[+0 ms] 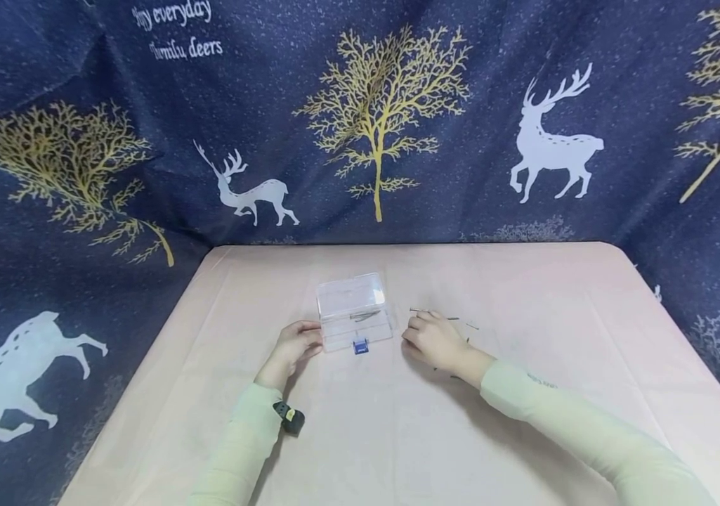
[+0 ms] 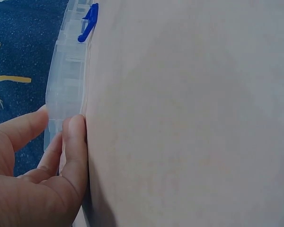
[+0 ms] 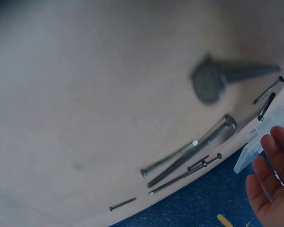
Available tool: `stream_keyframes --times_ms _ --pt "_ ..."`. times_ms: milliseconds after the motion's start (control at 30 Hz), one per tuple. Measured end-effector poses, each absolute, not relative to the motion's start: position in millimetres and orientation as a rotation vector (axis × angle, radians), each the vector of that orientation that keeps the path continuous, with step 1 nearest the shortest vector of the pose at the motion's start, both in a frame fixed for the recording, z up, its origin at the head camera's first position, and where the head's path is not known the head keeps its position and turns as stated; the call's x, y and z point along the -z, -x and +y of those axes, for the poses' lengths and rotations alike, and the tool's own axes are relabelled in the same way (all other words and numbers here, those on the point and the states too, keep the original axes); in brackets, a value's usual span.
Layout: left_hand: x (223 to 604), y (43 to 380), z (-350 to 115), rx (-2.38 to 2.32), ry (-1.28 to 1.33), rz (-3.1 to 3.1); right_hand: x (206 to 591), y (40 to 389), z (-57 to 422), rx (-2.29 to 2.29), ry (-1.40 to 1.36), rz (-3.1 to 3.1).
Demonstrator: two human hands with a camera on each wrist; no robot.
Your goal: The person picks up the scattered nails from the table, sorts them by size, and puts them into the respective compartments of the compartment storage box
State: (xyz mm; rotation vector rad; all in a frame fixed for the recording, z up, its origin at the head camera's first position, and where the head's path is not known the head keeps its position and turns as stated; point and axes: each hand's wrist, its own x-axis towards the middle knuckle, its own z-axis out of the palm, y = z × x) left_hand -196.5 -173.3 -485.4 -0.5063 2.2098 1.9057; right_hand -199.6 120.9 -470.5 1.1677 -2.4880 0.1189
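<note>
A clear plastic box [image 1: 339, 342] with a blue latch [image 1: 361, 346] sits on the table, its transparent lid [image 1: 351, 295] raised at the back. Inside lie a few thin metal nails [image 1: 366, 315]. My left hand [image 1: 294, 346] grips the left end of the box, thumb and fingers on either side of its wall in the left wrist view. To the right of the box, my right hand [image 1: 433, 341] is low over the table among scattered nails. In the right wrist view its fingers [image 3: 273, 153] are loosely bent, with nothing visible between them.
Several loose nails of different sizes, including a long thick nail [image 3: 191, 153] and a small nail [image 3: 123, 204], lie around the right hand. A blurred nail [image 3: 208, 85] is close to the right wrist camera. A dark blue cloth [image 1: 499, 211] hangs behind the pale table [image 1: 360, 443].
</note>
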Motion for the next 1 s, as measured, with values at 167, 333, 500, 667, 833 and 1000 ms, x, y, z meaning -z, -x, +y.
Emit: stream_keyframes --times_ms 167,333,500,667,833,1000 --pt "482.9 195.7 -173.7 -1.898 0.495 2.219 472.3 197.1 120.7 -0.102 -1.123 -2.583" --pt "479.4 194.8 -173.7 -1.902 0.486 2.209 471.5 196.0 118.8 -0.111 -1.066 -2.71" --pt "480.2 194.8 -174.2 -1.901 0.484 2.22 469.3 195.7 118.5 -0.111 -1.08 -2.727" --pt "482.4 192.5 -176.2 -1.957 0.394 2.22 469.3 195.5 117.6 -0.072 -1.07 -2.728" --pt "483.5 193.8 -175.8 -1.95 0.406 2.216 469.8 194.3 113.8 -0.015 -1.027 -2.731" --pt "483.6 196.6 -173.8 -1.9 0.486 2.213 469.7 193.8 110.2 -0.001 -0.976 -2.755"
